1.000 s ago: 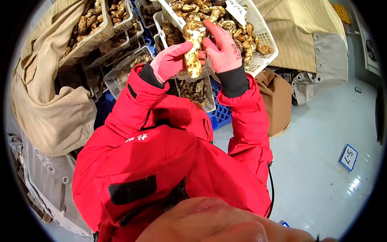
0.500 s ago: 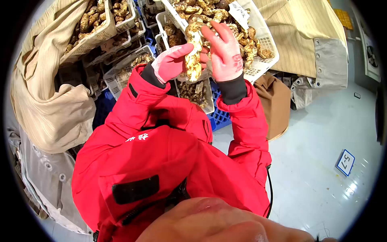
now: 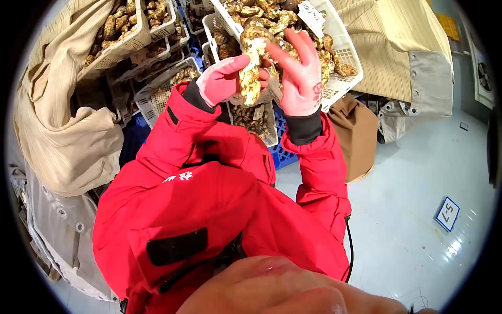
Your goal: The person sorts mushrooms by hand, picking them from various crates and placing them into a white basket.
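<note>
A long mushroom point(image 3: 250, 76) with a brown cap and a pale, brown-stained stem stands cap-up in my left hand point(image 3: 217, 82). That pink-gloved hand is closed around its stem, thumb in front and fingertips showing behind. My right hand point(image 3: 303, 83), also in a pink glove, is just right of the mushroom with its fingers apart. Its index fingertip is close to the cap; I cannot tell whether they touch. Behind both hands, a white plastic crate point(image 3: 351, 85) holds many similar mushrooms point(image 3: 282, 20) and a white paper label point(image 3: 312, 18) with handwriting.
More crates of mushrooms point(image 3: 123, 26) are stacked at the left, and a lower crate point(image 3: 269, 137) sits beneath my hands. Beige cloth point(image 3: 68, 152) drapes the left side; striped fabric point(image 3: 387, 47) covers the right. A floor sign point(image 3: 447, 213) reads 5-7.
My right hand has moved slightly right and down, away from the mushroom, and its fingers have spread. My left hand still holds the mushroom in nearly the same place.
</note>
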The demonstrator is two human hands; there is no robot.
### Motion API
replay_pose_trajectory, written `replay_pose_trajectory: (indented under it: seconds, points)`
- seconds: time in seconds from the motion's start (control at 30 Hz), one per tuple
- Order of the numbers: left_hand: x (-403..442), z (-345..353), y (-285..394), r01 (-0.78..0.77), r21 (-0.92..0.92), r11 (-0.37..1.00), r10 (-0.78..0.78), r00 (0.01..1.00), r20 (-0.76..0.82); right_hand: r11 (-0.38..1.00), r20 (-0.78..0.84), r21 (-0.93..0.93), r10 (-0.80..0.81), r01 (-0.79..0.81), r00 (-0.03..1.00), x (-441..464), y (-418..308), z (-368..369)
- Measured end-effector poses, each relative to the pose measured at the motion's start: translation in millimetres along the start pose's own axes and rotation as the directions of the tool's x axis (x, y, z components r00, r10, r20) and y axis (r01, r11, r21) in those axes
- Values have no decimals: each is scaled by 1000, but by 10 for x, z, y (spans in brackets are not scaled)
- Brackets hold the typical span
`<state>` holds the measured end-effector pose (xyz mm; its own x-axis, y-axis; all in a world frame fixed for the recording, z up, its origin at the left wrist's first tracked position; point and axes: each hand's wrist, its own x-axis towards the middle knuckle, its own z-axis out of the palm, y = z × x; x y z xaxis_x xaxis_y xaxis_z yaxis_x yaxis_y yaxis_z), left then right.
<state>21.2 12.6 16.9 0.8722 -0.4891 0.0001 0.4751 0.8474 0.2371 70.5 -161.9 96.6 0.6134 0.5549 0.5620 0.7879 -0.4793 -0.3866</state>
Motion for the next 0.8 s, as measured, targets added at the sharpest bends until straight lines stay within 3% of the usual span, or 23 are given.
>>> replay_pose_trajectory:
  seconds: [0.03, 0.13, 0.3, 0.33, 0.4, 0.43, 0.47, 0.53, 0.57, 0.63, 0.67, 0.73, 0.77, 0.8]
  points:
    - [11, -40, -22, -18, 4, 1000, 18, 1000, -9, 997, 7, -27, 74, -74, 997, 14, -25, -24]
    - [43, -128, -64, -22, -7, 1000, 21, 1000, -14, 994, 122, -109, 35, -22, 992, 14, 4, 59]
    - [76, -177, -75, 34, -99, 994, -31, 999, 32, 999, 12, 22, 36, -36, 999, -9, 50, 20]
    - [81, -138, -73, 31, -105, 994, -27, 999, 42, 996, 44, -19, 90, -90, 995, 35, -1, 7]
    - [90, -84, -79, 30, -111, 993, -24, 999, 48, 993, 57, 86, 76, -81, 995, -55, 28, 106]
    - [75, -66, -84, 26, -114, 993, -22, 999, 39, 1000, 85, 27, 0, -2, 996, -64, 58, 28]
    - [60, -65, -84, 20, -116, 993, -17, 1000, 27, 998, 46, 40, 36, -38, 998, -80, 94, 0]
    - [61, -84, -116, -110, 161, 981, 121, 991, -58, 991, -29, 69, 121, -119, 992, -141, 128, -32]
    - [105, -111, -86, -89, 140, 986, 99, 993, -61, 935, -9, 196, 304, -296, 953, -133, 61, -99]
    - [175, -88, -56, -75, 12, 997, 75, 991, -112, 861, 26, 290, 429, -418, 903, -214, 19, -111]
    - [186, -70, -45, -91, 76, 993, 102, 981, -163, 826, 61, 325, 468, -460, 882, -256, -17, -100]
    - [210, -58, -24, -112, 206, 972, 164, 953, -256, 468, 267, 593, 653, -655, 709, -354, -175, -11]
    - [194, -81, -12, -116, 413, 903, 223, 949, -221, 601, 277, 479, 588, -640, 760, -388, -199, 17]
    - [201, -78, -22, -143, 426, 893, 271, 927, -258, 758, 231, 345, 503, -554, 833, -398, -226, 63]
